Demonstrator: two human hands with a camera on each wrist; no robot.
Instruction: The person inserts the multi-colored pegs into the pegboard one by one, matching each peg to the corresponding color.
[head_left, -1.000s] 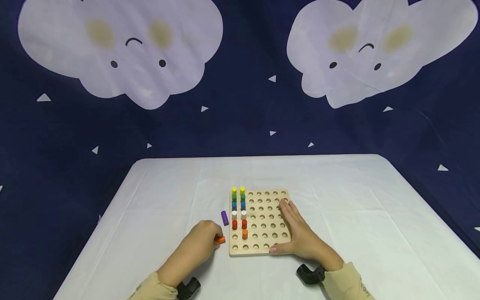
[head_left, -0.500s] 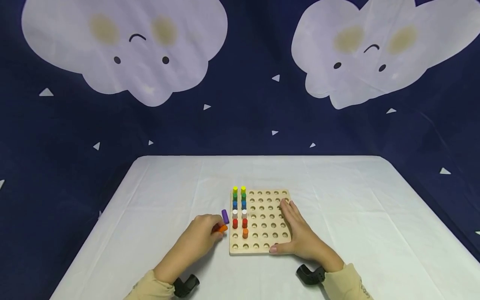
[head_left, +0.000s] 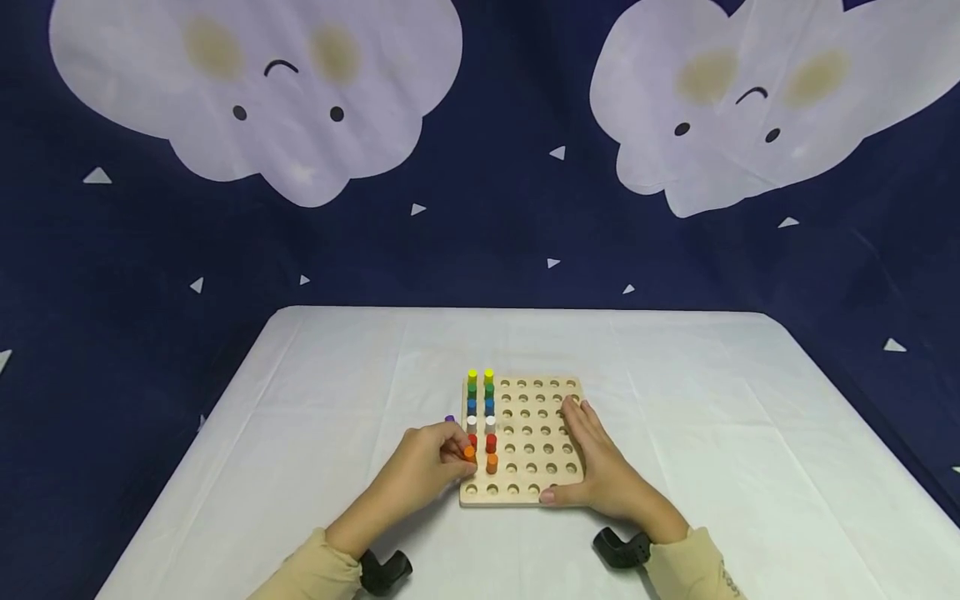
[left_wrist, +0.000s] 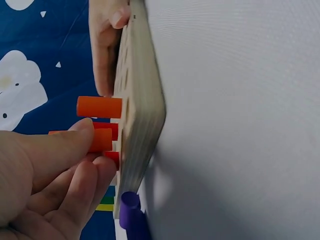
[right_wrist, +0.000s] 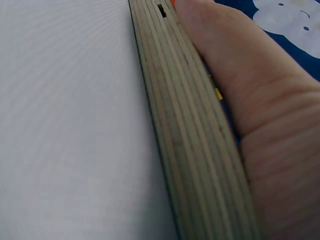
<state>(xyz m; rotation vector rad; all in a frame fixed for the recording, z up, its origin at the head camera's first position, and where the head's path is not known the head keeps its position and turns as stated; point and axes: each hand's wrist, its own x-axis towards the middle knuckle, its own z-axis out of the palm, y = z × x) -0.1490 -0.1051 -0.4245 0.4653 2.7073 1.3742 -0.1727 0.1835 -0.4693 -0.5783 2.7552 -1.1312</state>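
My left hand (head_left: 427, 467) pinches an orange peg (left_wrist: 101, 140) between thumb and fingers, upright over the left column of the wooden pegboard (head_left: 519, 458). In the left wrist view the lower end of this peg is close to the board's face. Another orange peg (head_left: 492, 463) stands in the second column, right beside it. My right hand (head_left: 603, 471) rests on the board's right side, fingers straight along it and thumb at the front edge. A purple peg (left_wrist: 131, 210) lies on the table at the board's left edge, mostly hidden by my left hand in the head view.
Pairs of yellow (head_left: 489, 377), green, blue, white (head_left: 491, 424) and red pegs (head_left: 491, 443) stand in the two left columns. Bare holes fill the columns to the right. A white cloth (head_left: 360, 375) covers the table; a dark blue curtain (head_left: 480, 242) hangs behind.
My left hand has carried the orange peg from the table beside the board rightward over its left column, turning it from lying to upright. My right hand stays put on the board.
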